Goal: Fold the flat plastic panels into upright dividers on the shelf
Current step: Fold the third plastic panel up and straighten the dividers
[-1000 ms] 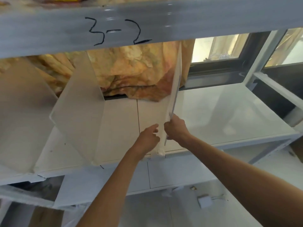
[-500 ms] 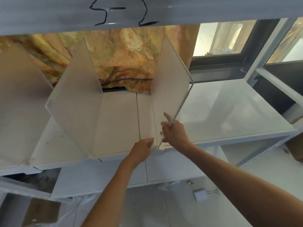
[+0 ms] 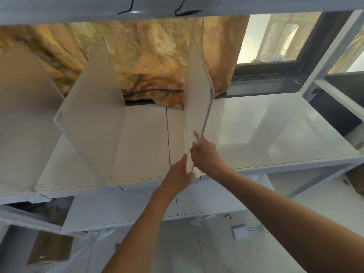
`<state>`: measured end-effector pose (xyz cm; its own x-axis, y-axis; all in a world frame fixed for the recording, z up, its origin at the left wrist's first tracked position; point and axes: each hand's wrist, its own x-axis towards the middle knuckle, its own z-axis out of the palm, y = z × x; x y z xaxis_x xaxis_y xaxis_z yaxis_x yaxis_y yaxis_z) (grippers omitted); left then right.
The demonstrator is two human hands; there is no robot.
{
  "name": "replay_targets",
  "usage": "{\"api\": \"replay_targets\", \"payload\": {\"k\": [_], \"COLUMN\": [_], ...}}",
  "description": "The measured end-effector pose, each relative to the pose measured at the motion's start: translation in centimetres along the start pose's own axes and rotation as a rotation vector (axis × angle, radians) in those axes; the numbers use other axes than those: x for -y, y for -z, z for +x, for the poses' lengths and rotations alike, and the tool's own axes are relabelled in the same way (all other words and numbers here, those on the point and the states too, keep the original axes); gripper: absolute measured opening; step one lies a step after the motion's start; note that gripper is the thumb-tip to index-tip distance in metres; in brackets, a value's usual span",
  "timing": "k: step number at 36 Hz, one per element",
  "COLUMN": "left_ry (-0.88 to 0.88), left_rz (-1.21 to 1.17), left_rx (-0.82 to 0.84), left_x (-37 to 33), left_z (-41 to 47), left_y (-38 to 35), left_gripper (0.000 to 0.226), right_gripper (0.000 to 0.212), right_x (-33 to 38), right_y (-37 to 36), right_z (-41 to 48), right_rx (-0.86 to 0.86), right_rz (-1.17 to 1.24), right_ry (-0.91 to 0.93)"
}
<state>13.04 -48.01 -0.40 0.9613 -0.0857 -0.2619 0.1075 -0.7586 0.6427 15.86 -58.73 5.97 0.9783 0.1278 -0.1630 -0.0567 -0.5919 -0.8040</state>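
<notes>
step: third divider on the shelf is being stood up; two more already stand at 9 and 10 o'clock of my hands.
panel: the divider I'm working is upright at 12 o'clock from my hands, its base on the shelf board, top leaning a little toward 1 o'clock.
right hand: my right hand is closed around the divider's front edge low down, fingers wrapped to the far side, thumb side toward me.
left hand: my left hand sits at 7 o'clock of the right, fingers held together and flat against the divider's bottom front corner at the shelf lip; can't tell if it pinches anything.
done: middle divider and left divider look set.
next: I judge the foot needs pressing square at the front lip, then straighten the lean before letting go.
risk: thin plastic, may spring back flat if the crease isn't firm.
</notes>
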Motion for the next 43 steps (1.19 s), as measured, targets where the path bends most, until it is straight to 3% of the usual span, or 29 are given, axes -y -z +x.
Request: {"api": "replay_targets", "payload": {"k": [1,3,6,14,18,20,22,27,32,35,43], "left_ry": [-0.004,-0.007,-0.028,-0.035,-0.043,0.004,0.069,0.152,0.193,0.127,-0.131], "left_rz": [-0.051,-0.058,0.113,0.336,0.308,0.171,-0.008,-0.137,-0.08,0.046,0.364], "left_rx": [-0.029,-0.099,-0.168,-0.124,-0.126,-0.15,-0.2,-0.218,-0.146,-0.133,-0.208], "left_x": [-0.7,-1.9,-2.8,-3.1,-3.2,-3.2,-3.4,-4.0,-3.8,-3.2,-6.5], "left_z": [0.0,0.2,0.8,0.8,0.7,0.6,0.5,0.2,0.5,1.0,1.9], "left_y": [0.0,-0.3,-0.8,-0.7,-0.8,-1.1,-1.3,-0.6,-0.3,0.3,5.0], "left_gripper": [0.063,0.048,0.03,0.031,0.029,0.028,0.035,0.061,0.036,0.012,0.024], "right_gripper": [0.047,0.045,0.042,0.029,0.029,0.033,0.04,0.016,0.028,0.032,0.026], "right_x": [0.2,0.5,0.6,1.6,2.0,2.3,3.2,6.8,5.9,5.8,7.9], "right_y": [-0.1,-0.2,-0.1,-0.8,-0.4,0.1,0.9,2.2,1.7,1.6,3.2], "right_z": [0.0,-0.1,-0.1,0.0,0.1,0.0,-0.1,0.4,0.3,0.3,0.5], "right_rx": [0.01,0.024,0.029,0.059,0.095,0.083,-0.031,-0.246,-0.236,-0.194,-0.1], "right_rz": [-0.005,-0.019,-0.069,-0.197,-0.216,-0.214,-0.181,-0.206,-0.198,-0.183,-0.211], "right_ry": [-0.01,-0.026,-0.044,-0.042,-0.074,-0.065,0.007,0.258,0.221,0.187,0.17]}}
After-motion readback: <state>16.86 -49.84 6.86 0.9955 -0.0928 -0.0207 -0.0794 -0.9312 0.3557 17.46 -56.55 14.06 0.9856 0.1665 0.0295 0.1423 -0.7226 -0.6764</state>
